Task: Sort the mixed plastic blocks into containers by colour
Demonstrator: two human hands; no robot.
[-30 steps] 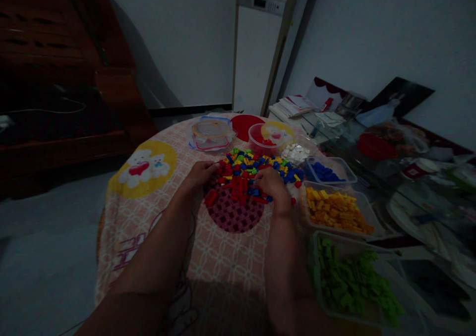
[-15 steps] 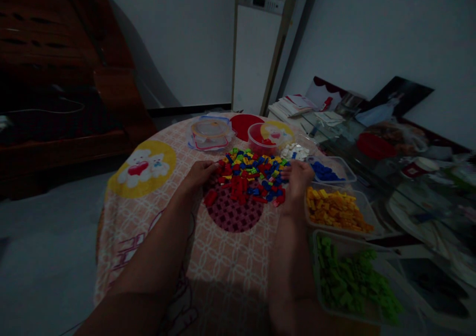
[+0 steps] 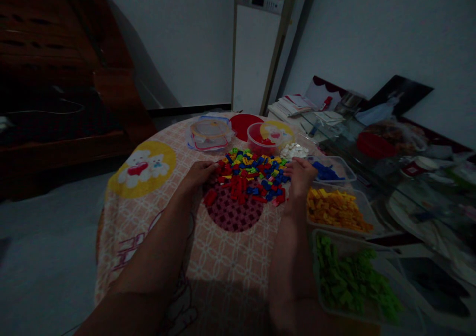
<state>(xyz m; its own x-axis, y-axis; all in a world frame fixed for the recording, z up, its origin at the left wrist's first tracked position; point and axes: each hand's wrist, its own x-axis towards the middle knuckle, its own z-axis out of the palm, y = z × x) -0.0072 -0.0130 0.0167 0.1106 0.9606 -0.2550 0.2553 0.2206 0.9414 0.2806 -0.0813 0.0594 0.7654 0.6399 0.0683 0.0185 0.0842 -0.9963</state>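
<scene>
A heap of small toy building bricks [image 3: 256,170] in red, blue, yellow and green lies on a round dark-red mat [image 3: 234,217]. At its left edge is my left hand [image 3: 202,172], fingers curled together beside red bricks; whatever its fingertips hold is hidden. My right hand [image 3: 300,173] hovers at the heap's right edge with fingers stretched apart and no brick visible in them. Just behind it is a clear box of blue bricks [image 3: 325,171]. White bricks [image 3: 295,150] fill another container beyond my fingers.
To the right stand clear boxes of yellow bricks [image 3: 336,209] and green bricks [image 3: 353,279]. A round tub [image 3: 256,140] with red bricks, a red lid [image 3: 245,126] and stacked clear lids [image 3: 210,130] sit at the back. A cluttered glass table [image 3: 375,170] adjoins on the right.
My right hand has turned slightly and its fingers have spread. A blue brick seen by its fingertips no longer shows there, and the blue pile looks different. My left hand has hardly moved.
</scene>
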